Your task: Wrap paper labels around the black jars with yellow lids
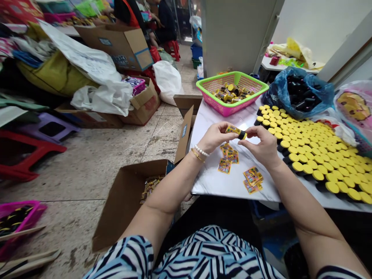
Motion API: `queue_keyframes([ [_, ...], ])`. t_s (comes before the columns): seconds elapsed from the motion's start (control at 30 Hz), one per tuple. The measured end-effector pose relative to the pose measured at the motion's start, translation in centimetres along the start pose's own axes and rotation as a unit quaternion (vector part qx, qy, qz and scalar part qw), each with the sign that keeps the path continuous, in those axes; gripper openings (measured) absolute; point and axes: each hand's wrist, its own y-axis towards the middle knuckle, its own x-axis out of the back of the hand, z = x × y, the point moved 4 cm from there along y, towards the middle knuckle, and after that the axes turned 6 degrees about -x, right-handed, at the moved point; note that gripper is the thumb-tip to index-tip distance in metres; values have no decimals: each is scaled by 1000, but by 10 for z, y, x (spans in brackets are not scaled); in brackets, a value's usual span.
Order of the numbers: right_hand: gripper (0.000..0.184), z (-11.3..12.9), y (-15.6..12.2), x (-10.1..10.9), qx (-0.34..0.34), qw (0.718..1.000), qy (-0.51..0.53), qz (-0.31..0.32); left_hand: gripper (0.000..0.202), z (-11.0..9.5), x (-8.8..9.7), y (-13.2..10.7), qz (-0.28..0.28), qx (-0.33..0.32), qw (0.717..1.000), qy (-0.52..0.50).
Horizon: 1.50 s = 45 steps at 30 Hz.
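Observation:
Over the white table, my left hand (216, 136) is closed round the patterned end of a small yellow-and-black tube (236, 131). The tube lies nearly level, its yellow-capped end toward the right. My right hand (261, 145) has thumb and fingertips pinched at that capped end. Below my hands lie several printed cards (228, 159), with a second pile of cards (252, 179) nearer the table edge. To the right of my right hand stand many black tubes with yellow caps (319, 145), packed in rows.
A green-and-pink basket (209, 101) of similar tubes stands at the table's back. Beside it sits a blue bag (277, 91) of black pieces. An open cardboard box (116, 209) with wrapped tubes is on the floor at left. Other people (164, 23) sit farther back.

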Motion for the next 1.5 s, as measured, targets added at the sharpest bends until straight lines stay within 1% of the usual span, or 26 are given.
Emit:
queue_keyframes([
  [0.07, 30, 0, 0, -7, -13, 999, 33, 3, 35, 3, -4, 0, 20, 4, 1000, 1],
  [0.17, 26, -2, 0, -17, -37, 996, 77, 11, 38, 9, -5, 1, 46, 40, 998, -33],
  [0.23, 28, -3, 1, -18, -35, 996, 81, 16, 43, 13, -2, 2, 35, 73, 994, -68],
  [0.33, 32, -7, 3, -11, -31, 996, 82, 12, 51, 16, 5, 4, -10, 104, 991, -82],
  [0.43, 32, -9, 3, -5, -44, 994, 96, 29, 51, 18, 10, 5, -34, 96, 993, -59],
  [0.5, 32, -11, 2, -5, -62, 990, 121, 45, 50, 18, 11, 6, -35, 78, 995, -56],
  [0.57, 34, -13, 1, -8, -94, 983, 154, 46, 50, 16, 10, 5, -28, 53, 997, -50],
  [0.63, 36, -18, -1, -13, -143, 970, 191, 47, 47, 12, 8, 4, -15, 22, 999, -26],
  [0.7, 36, -24, -2, -19, -208, 946, 242, 64, 45, 8, 6, 3, 0, 0, 1000, 2],
  [0.77, 38, -30, -1, -23, -261, 914, 297, 89, 46, 8, 4, 3, 10, 1, 1000, 8],
  [0.8, 39, -32, -1, -24, -270, 903, 320, 100, 47, 10, 3, 3, 11, 11, 1000, -1],
  [0.87, 46, -33, 2, -22, -255, 897, 342, 119, 49, 16, 3, 4, 5, 45, 998, -35],
  [0.93, 56, -32, 5, -19, -216, 904, 340, 141, 50, 23, 2, 5, -1, 87, 994, -72],
  [0.97, 58, -31, 6, -19, -197, 909, 334, 150, 51, 25, 2, 6, 0, 104, 991, -85],
  [1.03, 54, -30, 6, -18, -175, 915, 329, 154, 53, 29, 1, 6, 13, 126, 987, -101],
  [1.1, 48, -30, 5, -19, -183, 910, 344, 146, 54, 29, -1, 6, 29, 131, 984, -120],
  [1.2, 40, -31, 2, -22, -221, 890, 376, 136, 50, 29, -2, 6, 50, 132, 978, -156],
  [1.23, 39, -31, 2, -22, -226, 887, 379, 135, 49, 29, -2, 5, 54, 136, 975, -165],
  [1.33, 34, -27, 1, -24, -212, 893, 380, 115, 45, 33, -2, 6, 49, 155, 968, -192],
  [1.43, 28, -25, 0, -25, -206, 897, 384, 69, 36, 34, -3, 7, 37, 156, 958, -238],
  [1.5, 28, -24, 0, -27, -215, 896, 386, 47, 32, 34, -4, 8, 34, 154, 954, -254],
])
